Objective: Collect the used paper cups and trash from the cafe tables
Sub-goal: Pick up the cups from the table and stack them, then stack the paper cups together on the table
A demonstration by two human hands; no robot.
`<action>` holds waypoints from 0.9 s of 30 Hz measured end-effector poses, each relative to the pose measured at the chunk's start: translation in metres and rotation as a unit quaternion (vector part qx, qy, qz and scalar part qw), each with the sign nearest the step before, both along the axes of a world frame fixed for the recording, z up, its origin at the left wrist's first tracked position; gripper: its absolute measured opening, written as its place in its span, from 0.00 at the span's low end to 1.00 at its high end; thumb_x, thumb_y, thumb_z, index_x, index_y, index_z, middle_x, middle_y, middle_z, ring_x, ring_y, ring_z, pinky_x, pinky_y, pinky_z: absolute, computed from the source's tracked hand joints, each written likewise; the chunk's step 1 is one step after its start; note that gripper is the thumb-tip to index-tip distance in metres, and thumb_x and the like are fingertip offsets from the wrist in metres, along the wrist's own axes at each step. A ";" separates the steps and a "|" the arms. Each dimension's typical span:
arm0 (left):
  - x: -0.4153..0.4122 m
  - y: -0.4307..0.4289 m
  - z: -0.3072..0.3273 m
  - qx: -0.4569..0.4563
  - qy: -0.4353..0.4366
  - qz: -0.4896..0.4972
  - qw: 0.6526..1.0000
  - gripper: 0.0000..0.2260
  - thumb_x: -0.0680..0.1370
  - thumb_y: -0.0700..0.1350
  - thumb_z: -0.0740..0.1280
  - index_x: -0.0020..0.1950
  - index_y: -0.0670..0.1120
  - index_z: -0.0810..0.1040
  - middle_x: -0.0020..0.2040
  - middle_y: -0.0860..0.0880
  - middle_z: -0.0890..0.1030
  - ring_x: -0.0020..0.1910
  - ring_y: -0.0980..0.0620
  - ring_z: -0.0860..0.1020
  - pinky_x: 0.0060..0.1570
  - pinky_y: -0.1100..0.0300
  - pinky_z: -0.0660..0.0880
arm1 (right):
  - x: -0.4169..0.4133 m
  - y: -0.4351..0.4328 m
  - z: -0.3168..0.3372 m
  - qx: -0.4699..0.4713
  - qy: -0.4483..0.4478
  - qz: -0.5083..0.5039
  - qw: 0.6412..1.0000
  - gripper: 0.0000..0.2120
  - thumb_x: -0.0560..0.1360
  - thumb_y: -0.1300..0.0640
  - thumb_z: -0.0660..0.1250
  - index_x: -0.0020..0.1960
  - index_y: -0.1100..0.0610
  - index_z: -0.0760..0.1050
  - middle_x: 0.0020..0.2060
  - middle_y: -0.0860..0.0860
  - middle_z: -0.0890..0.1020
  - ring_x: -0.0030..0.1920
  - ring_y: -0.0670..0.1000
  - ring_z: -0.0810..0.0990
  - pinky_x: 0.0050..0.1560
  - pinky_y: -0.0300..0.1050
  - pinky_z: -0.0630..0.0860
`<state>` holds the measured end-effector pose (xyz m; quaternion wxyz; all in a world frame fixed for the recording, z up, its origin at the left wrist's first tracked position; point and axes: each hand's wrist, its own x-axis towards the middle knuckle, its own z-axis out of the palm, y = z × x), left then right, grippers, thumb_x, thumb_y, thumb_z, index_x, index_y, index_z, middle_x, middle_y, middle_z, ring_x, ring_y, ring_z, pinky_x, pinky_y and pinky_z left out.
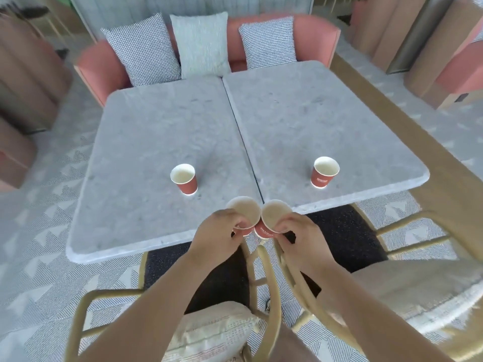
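At 6 o'clock the left hand [219,231] curls its fingers round a red paper cup, the left-held cup [244,211], while the right hand [300,235] grips the right-held cup [275,214]. Both are tilted with their rims touching, above the near edge where two grey tables meet. A third cup [184,178] stands upright on the left table [146,131] toward 9 o'clock; a fourth cup [325,172] stands on the right table [339,113] toward 3 o'clock. Pale print shows on the fourth cup's wall — too blurred to read. A pink sofa [104,66] sits at 12 o'clock.
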<state>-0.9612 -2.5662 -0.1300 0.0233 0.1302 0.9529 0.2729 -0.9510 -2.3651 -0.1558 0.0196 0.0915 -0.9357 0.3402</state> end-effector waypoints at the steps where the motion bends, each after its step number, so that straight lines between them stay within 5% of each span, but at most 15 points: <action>1: -0.006 -0.002 -0.001 -0.008 -0.003 0.015 1.000 0.07 0.73 0.44 0.68 0.49 0.49 0.81 0.49 0.53 0.81 0.50 0.51 0.77 0.51 0.55 0.75 | -0.009 -0.001 -0.002 0.003 -0.012 0.014 1.000 0.02 0.70 0.60 0.69 0.42 0.55 0.79 0.45 0.45 0.80 0.48 0.47 0.76 0.49 0.41 0.74; 5: -0.025 -0.011 -0.006 -0.034 -0.017 0.061 0.997 0.07 0.74 0.45 0.67 0.50 0.50 0.80 0.51 0.53 0.81 0.51 0.51 0.77 0.53 0.57 0.75 | -0.044 -0.002 -0.007 0.018 -0.032 0.053 0.998 0.03 0.70 0.60 0.70 0.42 0.53 0.78 0.45 0.43 0.79 0.47 0.44 0.75 0.48 0.32 0.70; 11: -0.058 -0.030 0.004 -0.011 0.031 0.150 0.988 0.06 0.71 0.40 0.69 0.46 0.47 0.81 0.46 0.52 0.82 0.46 0.49 0.79 0.42 0.55 0.77 | -0.094 -0.006 -0.012 0.003 -0.025 0.087 0.996 0.04 0.69 0.60 0.71 0.41 0.54 0.77 0.40 0.47 0.79 0.43 0.47 0.76 0.43 0.40 0.75; 27: -0.124 -0.099 0.006 -0.032 0.089 0.312 0.945 0.06 0.69 0.37 0.70 0.44 0.46 0.80 0.44 0.49 0.82 0.44 0.45 0.78 0.40 0.55 0.75 | -0.159 -0.060 -0.028 -0.034 -0.053 0.152 0.986 0.03 0.70 0.62 0.68 0.41 0.55 0.77 0.41 0.47 0.79 0.45 0.45 0.75 0.44 0.26 0.66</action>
